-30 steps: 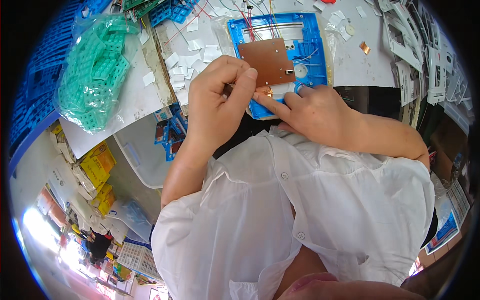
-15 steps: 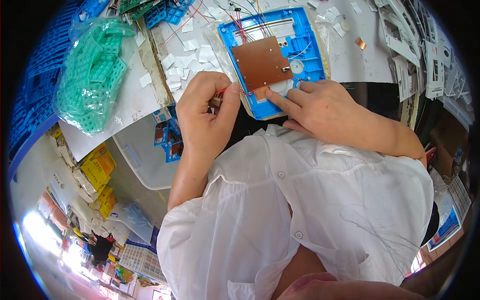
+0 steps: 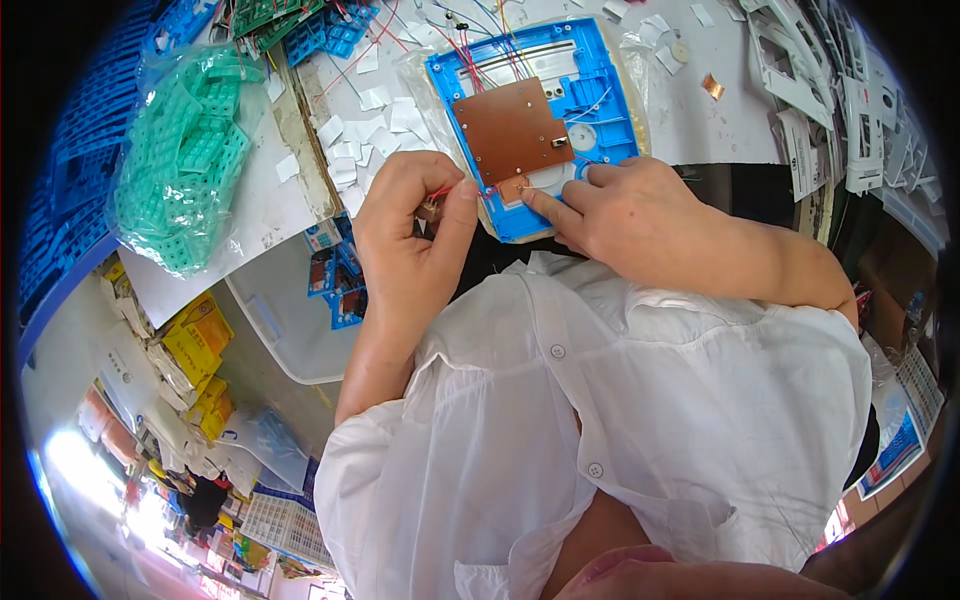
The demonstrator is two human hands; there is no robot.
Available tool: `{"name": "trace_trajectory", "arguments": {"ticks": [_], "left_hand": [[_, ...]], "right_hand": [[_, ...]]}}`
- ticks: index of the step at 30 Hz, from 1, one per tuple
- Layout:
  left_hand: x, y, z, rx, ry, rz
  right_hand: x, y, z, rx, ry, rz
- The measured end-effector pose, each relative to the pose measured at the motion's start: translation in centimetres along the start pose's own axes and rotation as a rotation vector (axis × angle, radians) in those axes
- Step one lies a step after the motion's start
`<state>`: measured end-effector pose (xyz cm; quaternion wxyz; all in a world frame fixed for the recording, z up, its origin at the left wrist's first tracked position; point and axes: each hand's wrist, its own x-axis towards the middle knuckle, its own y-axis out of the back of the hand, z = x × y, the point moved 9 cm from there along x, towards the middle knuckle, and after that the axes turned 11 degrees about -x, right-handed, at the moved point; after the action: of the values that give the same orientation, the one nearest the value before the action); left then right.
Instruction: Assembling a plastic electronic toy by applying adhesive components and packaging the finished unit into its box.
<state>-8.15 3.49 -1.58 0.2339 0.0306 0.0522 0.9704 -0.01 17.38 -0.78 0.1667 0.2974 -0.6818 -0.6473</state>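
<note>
Our left hand (image 3: 415,235) pinches a red wire (image 3: 440,191); the blue housing (image 3: 530,120) lies at two o'clock from that grip, where our right hand (image 3: 625,215) presses nearer, fingers closed.

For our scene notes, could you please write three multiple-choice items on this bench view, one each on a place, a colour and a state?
1. Where does the bag of green plastic parts lie?
A. to the person's left of the blue frame
B. to its right
C. on top of it

2. What colour is the board set in the frame?
A. white
B. brown
C. black

3. What is the left hand doing?
A. lying flat and empty
B. gripping scissors
C. pinching a red wire

Answers: 1 A, the bag sits far left on the table; 2 B, the board is copper-brown; 3 C, thumb and fingers close on the wire, while the right hand presses at the frame's near edge.
</note>
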Motion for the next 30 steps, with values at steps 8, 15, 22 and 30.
{"name": "trace_trajectory", "arguments": {"ticks": [8,15,22,30], "left_hand": [[-0.4,-1.1,-1.9,-0.7,0.322,0.047],[-0.1,-1.6,-1.8,-0.652,0.287,0.059],[0.3,-2.4,-1.0,-0.513,0.254,0.015],[0.7,-2.2,0.3,-0.281,0.114,0.019]], "right_hand": [[-0.1,0.3,0.5,0.027,-0.034,0.116],[-0.4,0.4,1.5,0.143,-0.145,0.207],[-0.7,-0.7,0.8,0.073,-0.16,0.143],[-0.5,-0.5,0.3,-0.085,-0.108,0.016]]}}
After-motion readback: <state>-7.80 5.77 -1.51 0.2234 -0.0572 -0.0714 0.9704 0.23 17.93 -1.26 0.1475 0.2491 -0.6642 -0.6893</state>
